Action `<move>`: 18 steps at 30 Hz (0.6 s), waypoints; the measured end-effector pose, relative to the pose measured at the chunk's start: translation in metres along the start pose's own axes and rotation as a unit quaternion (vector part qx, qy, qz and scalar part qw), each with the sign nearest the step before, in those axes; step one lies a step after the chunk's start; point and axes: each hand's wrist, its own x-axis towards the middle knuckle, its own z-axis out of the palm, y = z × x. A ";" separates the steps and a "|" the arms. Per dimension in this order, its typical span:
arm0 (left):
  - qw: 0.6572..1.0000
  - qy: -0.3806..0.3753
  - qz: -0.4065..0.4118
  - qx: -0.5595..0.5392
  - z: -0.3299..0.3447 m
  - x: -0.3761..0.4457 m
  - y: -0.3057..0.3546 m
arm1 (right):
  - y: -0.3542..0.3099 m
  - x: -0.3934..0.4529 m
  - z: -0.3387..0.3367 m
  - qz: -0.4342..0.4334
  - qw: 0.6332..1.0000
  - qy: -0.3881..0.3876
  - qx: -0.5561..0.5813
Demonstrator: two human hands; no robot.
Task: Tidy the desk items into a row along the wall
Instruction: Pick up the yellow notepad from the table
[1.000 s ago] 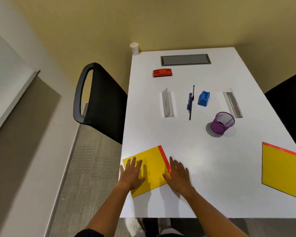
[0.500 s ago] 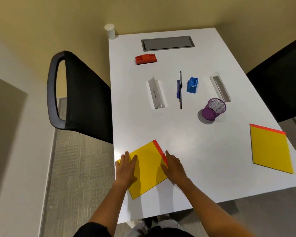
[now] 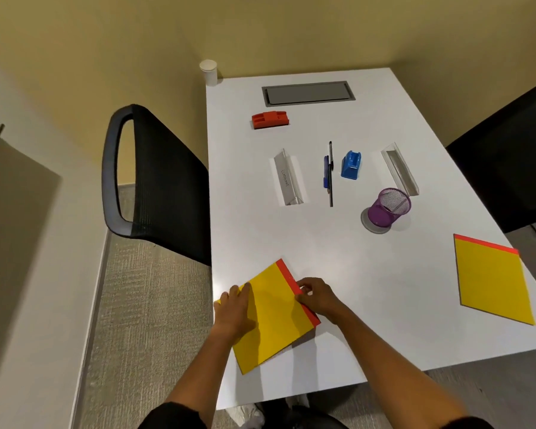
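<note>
Nothing is lined up along the far wall yet: the left hand (image 3: 234,314) lies flat on the near yellow pad (image 3: 274,317) while the right hand (image 3: 317,300) pinches its red edge, other items scattered mid-desk (image 3: 338,252).

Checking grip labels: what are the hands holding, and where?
The near yellow notepad: the right hand pinches its red-bound edge, and the left hand rests on its opposite edge.

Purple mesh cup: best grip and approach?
Probably from above: pinch the rim of the purple mesh cup. It stands upright with its mouth open, on a grey coaster. A clear stand crowds its far side, so a side grip looks tighter.
</note>
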 end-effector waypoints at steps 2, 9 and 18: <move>0.994 -0.011 -0.035 -0.107 -0.009 0.000 0.000 | -0.009 -0.002 -0.009 -0.034 0.998 -0.035 0.035; 0.927 0.038 -0.009 -0.372 -0.039 -0.019 -0.016 | -0.063 -0.001 -0.045 -0.109 0.989 -0.085 0.060; 0.838 0.081 0.033 -0.539 -0.089 -0.075 -0.023 | -0.130 0.006 -0.083 -0.173 0.979 -0.086 0.063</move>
